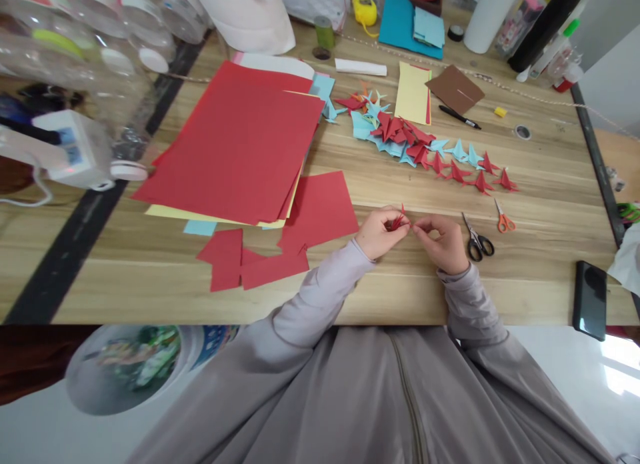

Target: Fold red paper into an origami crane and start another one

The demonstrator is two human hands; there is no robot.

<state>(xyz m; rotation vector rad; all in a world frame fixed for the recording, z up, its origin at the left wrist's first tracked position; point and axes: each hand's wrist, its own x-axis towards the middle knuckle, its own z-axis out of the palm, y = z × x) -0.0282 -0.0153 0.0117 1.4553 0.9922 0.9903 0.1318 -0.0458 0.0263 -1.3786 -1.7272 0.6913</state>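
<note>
Folded birds [457, 173] dot the counter [545, 217], done; left hand [376, 235] pinches a red piece [397, 222], seemingly unfinished; right hand's [443, 244] grip unclear; red sheets [235, 137] lie unfolded.

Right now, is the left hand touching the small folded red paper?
Touching. The head view shows the left hand pinching the folded red paper between thumb and fingers.

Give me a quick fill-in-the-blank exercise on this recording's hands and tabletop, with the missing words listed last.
1. The left hand holds folded paper coloured ____.
2. The scissors nearest the right hand have ____ handles.
3. The tape measure is ____.
4. In the picture, the phone lies to the ____ of both scissors.

Missing words: red; black; yellow; right.
</note>
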